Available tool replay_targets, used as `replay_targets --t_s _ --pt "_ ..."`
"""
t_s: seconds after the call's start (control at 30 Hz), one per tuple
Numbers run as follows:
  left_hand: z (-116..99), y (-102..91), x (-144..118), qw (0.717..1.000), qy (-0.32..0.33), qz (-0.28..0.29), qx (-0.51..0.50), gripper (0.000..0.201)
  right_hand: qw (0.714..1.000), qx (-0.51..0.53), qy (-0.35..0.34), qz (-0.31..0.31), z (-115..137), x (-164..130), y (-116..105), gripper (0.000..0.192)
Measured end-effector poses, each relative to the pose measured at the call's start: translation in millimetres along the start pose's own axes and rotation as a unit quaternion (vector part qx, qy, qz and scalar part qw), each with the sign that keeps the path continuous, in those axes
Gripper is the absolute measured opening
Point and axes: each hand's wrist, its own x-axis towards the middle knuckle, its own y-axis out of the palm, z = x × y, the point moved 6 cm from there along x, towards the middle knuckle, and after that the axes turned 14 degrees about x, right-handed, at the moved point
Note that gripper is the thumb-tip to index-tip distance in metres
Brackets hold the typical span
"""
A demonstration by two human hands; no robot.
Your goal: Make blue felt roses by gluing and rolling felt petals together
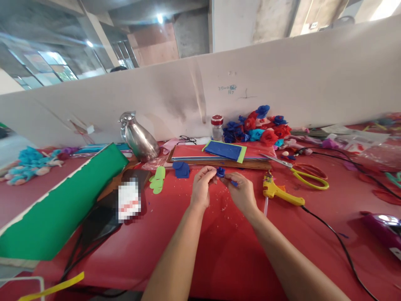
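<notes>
Both the left hand (202, 184) and right hand (243, 190) pinch a small blue flower (220, 172), its petals indistinct.

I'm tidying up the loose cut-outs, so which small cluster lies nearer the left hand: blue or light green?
The blue cluster, close to the left hand; the light green cluster lies farther left.

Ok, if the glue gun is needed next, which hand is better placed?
Probably the right hand: the yellow glue gun lies to its right, while the left hand is farther away.
</notes>
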Motion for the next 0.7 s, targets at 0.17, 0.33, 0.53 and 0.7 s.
replay_targets --t_s 0.17,0.33,0.53,0.7 --pt "-4.4 -2.2 -1.7 0.998 0.024 -0.017 0.049 0.016 1.000 -0.006 -0.010 0.016 0.1 -0.9 2.0 0.017" --pt "-6.5 -2.7 -1.8 0.996 0.033 -0.019 0.082 0.018 0.999 -0.013 -0.014 0.025 -0.9 -1.6 3.0 0.019" --pt "-4.4 -4.2 -1.4 0.996 0.024 -0.023 0.083 0.017 0.999 -0.011 -0.021 0.029 1.9 -2.4 4.7 0.017" --pt "-1.9 -8.2 -0.3 0.996 0.025 -0.042 0.078 0.020 0.999 -0.007 -0.009 0.030 1.2 -2.9 6.8 0.017"
